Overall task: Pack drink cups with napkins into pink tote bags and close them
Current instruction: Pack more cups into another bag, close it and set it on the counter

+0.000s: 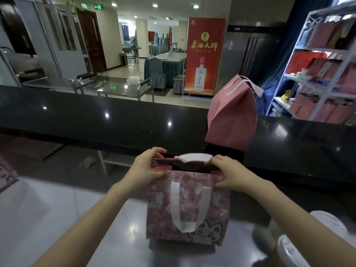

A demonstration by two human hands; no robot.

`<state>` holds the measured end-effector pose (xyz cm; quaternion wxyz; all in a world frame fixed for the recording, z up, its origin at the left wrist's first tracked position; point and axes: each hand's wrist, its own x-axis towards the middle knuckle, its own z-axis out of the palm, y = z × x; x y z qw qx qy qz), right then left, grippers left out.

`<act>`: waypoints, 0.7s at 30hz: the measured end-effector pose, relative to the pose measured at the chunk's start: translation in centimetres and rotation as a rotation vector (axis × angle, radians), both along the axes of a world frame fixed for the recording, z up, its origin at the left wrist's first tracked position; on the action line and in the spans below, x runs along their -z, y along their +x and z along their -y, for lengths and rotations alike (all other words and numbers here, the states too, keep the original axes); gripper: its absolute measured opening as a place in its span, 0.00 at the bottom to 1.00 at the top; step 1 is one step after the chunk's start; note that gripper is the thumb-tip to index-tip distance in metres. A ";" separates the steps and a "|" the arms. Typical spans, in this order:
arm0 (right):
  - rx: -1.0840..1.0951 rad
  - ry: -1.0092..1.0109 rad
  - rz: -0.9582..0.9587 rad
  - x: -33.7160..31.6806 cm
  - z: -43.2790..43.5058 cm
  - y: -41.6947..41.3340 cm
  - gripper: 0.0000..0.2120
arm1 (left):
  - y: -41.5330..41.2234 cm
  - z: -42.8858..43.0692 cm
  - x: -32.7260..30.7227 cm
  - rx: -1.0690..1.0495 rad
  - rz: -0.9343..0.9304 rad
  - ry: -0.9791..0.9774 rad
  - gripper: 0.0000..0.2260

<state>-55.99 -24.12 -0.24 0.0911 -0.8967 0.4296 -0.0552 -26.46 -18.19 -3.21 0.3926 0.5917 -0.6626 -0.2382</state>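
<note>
A pink patterned tote bag point(187, 207) with a cartoon cat and white handles stands upright on the steel worktop point(57, 218). My left hand point(149, 166) grips the left end of its top rim. My right hand point(231, 175) pinches the right end of the rim. A white napkin point(192, 158) sticks out of the bag's mouth between my hands. What lies under the napkin inside the bag is hidden. A second pink tote bag point(232, 114), folded shut at the top, stands on the black counter point(96, 116) behind.
White-lidded drink cups point(325, 222) stand at the right edge of the worktop, with another lidded cup point(290, 253) nearer me. A white shelf rack point(317, 74) with red and pink bags is at the far right. Pink patterned material point(7, 174) lies at the left edge.
</note>
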 end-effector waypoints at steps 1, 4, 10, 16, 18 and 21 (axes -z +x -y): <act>0.000 -0.022 0.029 0.3 -0.3 0.1 0.29 | 0.1 0.0 0.1 -0.015 0.027 -0.011 0.27; -0.003 -0.127 0.110 2.0 -1.5 0.1 0.22 | -0.2 -0.1 0.7 -0.088 0.114 -0.076 0.21; 0.101 -0.144 0.280 3.9 -2.7 -0.5 0.18 | -1.1 -0.7 2.5 -0.143 0.180 -0.201 0.15; 0.110 -0.149 0.302 4.4 -2.9 -1.0 0.16 | 0.2 -1.8 2.2 -0.074 0.252 -0.173 0.17; 0.067 -0.142 0.284 4.5 -2.8 -1.2 0.17 | 0.6 -2.1 1.7 -0.047 0.268 -0.125 0.14; 0.062 -0.092 0.290 4.6 -2.6 -2.0 0.12 | 1.0 -2.6 1.3 0.006 0.273 -0.073 0.12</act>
